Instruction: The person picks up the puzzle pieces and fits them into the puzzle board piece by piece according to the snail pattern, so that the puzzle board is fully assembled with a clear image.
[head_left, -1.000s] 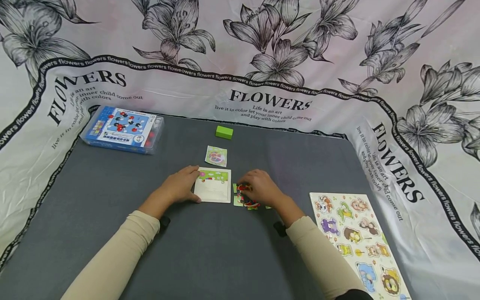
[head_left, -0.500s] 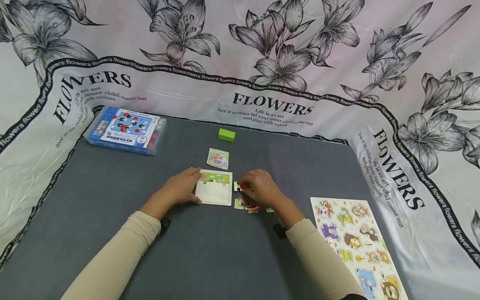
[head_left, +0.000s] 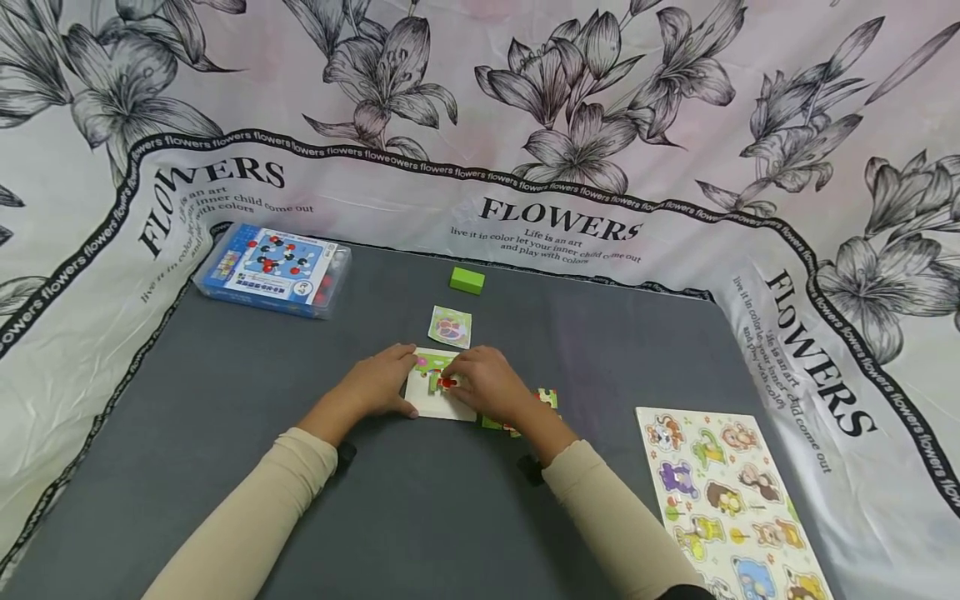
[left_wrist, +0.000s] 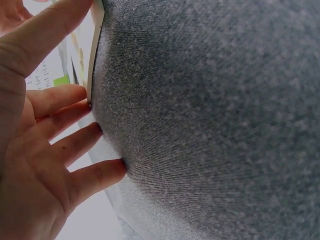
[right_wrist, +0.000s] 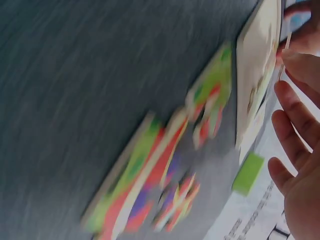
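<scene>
A white square puzzle board (head_left: pixel 429 405) lies on the grey table, its top strip filled with green printed pieces. My left hand (head_left: pixel 375 383) rests at the board's left side, thumb and fingers extended against its edge. Over the board, my right hand (head_left: pixel 489 385) pinches a green and red jigsaw piece (head_left: pixel 434 384) between thumb and fingertips. In the right wrist view that piece shows edge-on as a thin strip. Loose jigsaw pieces (head_left: pixel 547 397) lie right of the board, partly hidden by the right hand; in the right wrist view these colourful pieces (right_wrist: pixel 145 175) look blurred.
Beyond the board lie a small picture card (head_left: pixel 451 327) and a green block (head_left: pixel 467 281). A blue-lidded clear box (head_left: pixel 273 269) stands back left. A sheet of cartoon animals (head_left: pixel 723 475) lies at the right. Flower-printed cloth (head_left: pixel 420 187) hangs along the table's far edge.
My right hand has picked up a piece from the loose pieces and moved left with it over the board. The left hand has stayed at the board's edge. The head view has shifted slightly.
</scene>
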